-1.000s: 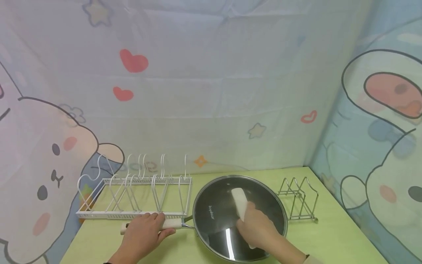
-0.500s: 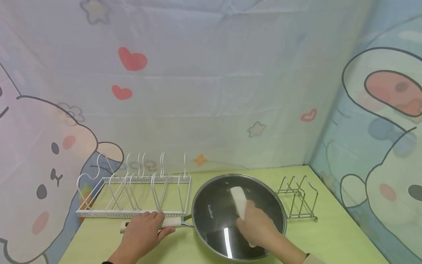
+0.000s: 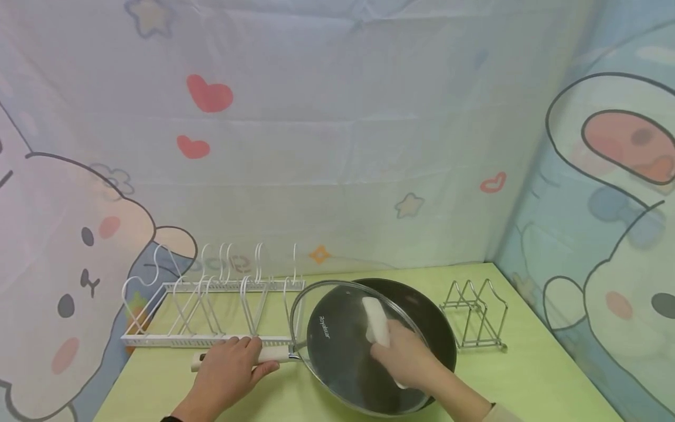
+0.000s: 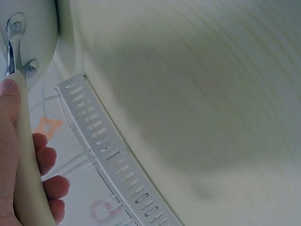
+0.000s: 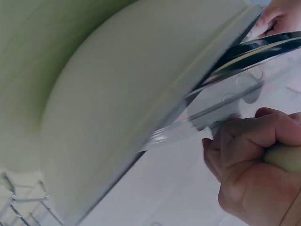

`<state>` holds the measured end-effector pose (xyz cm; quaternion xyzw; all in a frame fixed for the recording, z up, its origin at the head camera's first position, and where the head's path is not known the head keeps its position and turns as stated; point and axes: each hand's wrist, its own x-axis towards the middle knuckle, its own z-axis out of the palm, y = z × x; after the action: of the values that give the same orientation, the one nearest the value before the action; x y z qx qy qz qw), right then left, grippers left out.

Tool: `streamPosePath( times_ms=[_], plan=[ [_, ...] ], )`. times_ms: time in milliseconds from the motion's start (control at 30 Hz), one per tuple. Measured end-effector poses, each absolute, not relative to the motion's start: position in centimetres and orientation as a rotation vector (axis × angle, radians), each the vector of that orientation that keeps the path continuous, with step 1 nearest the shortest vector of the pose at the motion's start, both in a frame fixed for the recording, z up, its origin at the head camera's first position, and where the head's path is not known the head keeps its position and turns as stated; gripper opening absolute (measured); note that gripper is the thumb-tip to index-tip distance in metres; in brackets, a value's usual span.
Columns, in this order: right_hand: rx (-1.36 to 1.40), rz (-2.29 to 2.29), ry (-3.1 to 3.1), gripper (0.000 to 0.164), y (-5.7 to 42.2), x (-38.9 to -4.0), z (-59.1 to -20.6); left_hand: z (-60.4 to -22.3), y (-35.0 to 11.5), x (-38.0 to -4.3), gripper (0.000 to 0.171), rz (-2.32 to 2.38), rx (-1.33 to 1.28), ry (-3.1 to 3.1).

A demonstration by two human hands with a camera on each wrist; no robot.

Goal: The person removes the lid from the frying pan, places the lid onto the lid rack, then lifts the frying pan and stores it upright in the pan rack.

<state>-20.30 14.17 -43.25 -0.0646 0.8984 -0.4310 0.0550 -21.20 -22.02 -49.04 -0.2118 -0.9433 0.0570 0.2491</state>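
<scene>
A frying pan with a dark inside (image 3: 440,328) and a pale outer wall (image 5: 108,89) stands at the middle of the table. My left hand (image 3: 229,372) grips its cream handle (image 3: 275,354), fingers wrapped round it in the left wrist view. My right hand (image 3: 406,357) holds the cream grip (image 3: 376,316) of a glass lid (image 3: 337,346). The lid is raised and tilted over the pan, shifted left, so the pan's right inside shows. Part of the lid's grip is hidden by my right hand.
A white rack with upright loops (image 3: 211,340) stands at the back left, just behind the pan handle. A small metal wire rack (image 3: 477,316) is right of the pan. A printed cloth (image 3: 337,146) hangs behind the green table (image 3: 527,375).
My right hand has lifted the lid off the pan's rim and moved it left, tilting it. The pan and my left hand on its handle have stayed in place.
</scene>
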Motion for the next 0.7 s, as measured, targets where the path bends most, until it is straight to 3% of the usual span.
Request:
streamPosePath(
  times_ms=[267,533,700],
  plan=[
    [-0.081,-1.685,2.367,0.058,15.3,-20.6,-43.4,-48.9,-22.0,-21.1,0.054,0.159,-0.592,-2.532],
    [-0.06,-1.862,2.138,0.041,16.3,-20.6,-43.5,-49.0,-21.9,-21.1,0.054,0.149,-0.604,-2.521],
    [-0.071,-1.959,1.989,0.041,17.0,-20.6,-43.5,-48.8,-21.8,-21.0,0.053,0.133,-0.594,-2.546]
  ],
)
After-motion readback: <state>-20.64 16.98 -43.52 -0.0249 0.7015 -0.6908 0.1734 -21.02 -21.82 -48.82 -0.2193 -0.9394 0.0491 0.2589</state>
